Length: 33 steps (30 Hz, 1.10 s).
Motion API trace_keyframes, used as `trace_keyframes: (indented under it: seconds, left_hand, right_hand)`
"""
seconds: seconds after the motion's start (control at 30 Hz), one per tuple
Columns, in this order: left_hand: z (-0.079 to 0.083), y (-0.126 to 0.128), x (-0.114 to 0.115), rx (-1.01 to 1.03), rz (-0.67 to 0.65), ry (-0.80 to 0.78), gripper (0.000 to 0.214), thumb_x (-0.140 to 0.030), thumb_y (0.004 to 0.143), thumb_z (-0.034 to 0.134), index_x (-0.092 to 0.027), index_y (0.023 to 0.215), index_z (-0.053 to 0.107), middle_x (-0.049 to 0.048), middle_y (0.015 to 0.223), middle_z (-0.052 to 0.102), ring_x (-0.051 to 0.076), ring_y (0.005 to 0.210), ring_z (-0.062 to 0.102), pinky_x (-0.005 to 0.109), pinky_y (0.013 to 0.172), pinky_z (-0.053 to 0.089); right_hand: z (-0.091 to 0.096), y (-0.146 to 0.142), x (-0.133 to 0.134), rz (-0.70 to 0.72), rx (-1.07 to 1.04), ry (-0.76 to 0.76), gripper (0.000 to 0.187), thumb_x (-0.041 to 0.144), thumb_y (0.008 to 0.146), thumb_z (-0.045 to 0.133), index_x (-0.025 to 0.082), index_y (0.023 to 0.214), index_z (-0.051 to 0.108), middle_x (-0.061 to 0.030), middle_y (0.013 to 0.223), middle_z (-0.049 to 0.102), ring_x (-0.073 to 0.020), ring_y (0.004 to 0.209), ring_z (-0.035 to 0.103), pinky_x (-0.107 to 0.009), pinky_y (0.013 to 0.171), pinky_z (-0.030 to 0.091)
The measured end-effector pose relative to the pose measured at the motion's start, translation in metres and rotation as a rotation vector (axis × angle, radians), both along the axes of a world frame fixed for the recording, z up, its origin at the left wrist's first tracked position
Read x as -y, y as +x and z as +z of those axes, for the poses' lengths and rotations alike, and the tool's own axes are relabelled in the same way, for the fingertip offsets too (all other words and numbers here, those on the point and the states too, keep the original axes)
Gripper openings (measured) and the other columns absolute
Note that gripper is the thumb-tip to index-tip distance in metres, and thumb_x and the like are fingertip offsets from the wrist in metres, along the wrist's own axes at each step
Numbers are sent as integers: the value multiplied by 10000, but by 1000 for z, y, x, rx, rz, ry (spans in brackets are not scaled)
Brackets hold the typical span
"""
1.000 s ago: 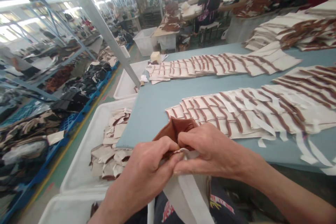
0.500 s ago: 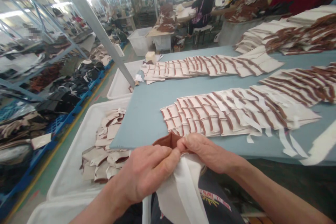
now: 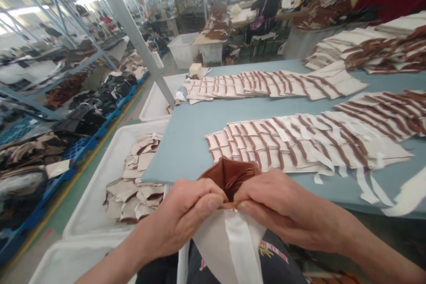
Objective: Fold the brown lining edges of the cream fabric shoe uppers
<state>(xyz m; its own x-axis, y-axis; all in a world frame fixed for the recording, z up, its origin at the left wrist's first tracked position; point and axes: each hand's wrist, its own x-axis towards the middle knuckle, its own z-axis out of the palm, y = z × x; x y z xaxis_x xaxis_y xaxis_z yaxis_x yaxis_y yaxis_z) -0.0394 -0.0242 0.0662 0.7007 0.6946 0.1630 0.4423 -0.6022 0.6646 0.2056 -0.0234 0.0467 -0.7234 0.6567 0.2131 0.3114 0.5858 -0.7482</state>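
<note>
Between my hands is a cream fabric piece (image 3: 213, 239) with a brown lining (image 3: 229, 175), held up over my lap near the table's front edge. My left hand (image 3: 191, 213) pinches its edge from the left, thumb on the outside. From the right, my right hand (image 3: 276, 204) pinches the same edge close by. The brown inside gapes open behind my fingers. A white strip (image 3: 241, 244) hangs down the cream side from the pinched edge. My fingertips inside the fold are partly hidden.
The blue table (image 3: 193, 137) bears overlapping rows of cream pieces with brown edges (image 3: 259, 142) and another row (image 3: 259, 84) behind. Left of it stands a white bin (image 3: 89, 204) holding similar pieces. A metal post (image 3: 140, 40) rises beside the table; a person (image 3: 266, 11) sits farther back.
The brown lining has opened wider and shows more. My hands have turned the edge so both thumbs face me, and my right hand has moved slightly down and right.
</note>
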Motion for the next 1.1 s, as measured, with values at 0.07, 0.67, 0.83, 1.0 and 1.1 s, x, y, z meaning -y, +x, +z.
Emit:
trace_keyframes:
  seconds: [0.07, 0.67, 0.83, 1.0, 1.1]
  left_hand:
    - [-4, 1, -1, -35, -24, 85, 369, -267, 1085, 419, -181, 793, 627, -24, 639, 655, 89, 542, 574, 198, 544, 408]
    - [16, 27, -13, -92, -68, -323, 249, -228, 904, 660, -189, 694, 531, -89, 573, 446, 75, 520, 392, 208, 509, 284]
    - [13, 38, 5, -114, -94, -192, 311, -76, 806, 521, -202, 606, 318, -85, 527, 308, 79, 483, 298, 262, 504, 213]
    - [1, 25, 11, -102, 17, -64, 288, -108, 821, 438, -211, 626, 253, -72, 525, 313, 82, 480, 354, 226, 516, 282]
    - [-6, 11, 2, -44, 85, -105, 350, -179, 917, 433, -213, 624, 245, -73, 541, 258, 77, 466, 319, 216, 493, 269]
  right_hand:
    - [1, 0, 3, 1, 17, 49, 315, 205, 1087, 377, 188, 910, 638, -49, 823, 700, -168, 769, 633, -290, 728, 413]
    - [8, 3, 16, -26, 171, 304, 276, 61, 976, 461, 197, 763, 572, -31, 736, 637, -177, 655, 541, -331, 598, 335]
    - [-1, 18, 8, -9, 22, 160, 279, 255, 1044, 515, 194, 791, 614, -13, 719, 628, -164, 689, 558, -308, 641, 343]
    - [-33, 37, -9, -128, -67, 29, 343, 494, 939, 684, 177, 817, 637, -21, 784, 645, -176, 755, 578, -305, 711, 370]
    - [-40, 40, -13, -148, -101, -14, 330, 465, 948, 671, 175, 802, 614, -29, 799, 633, -182, 776, 559, -308, 724, 386]
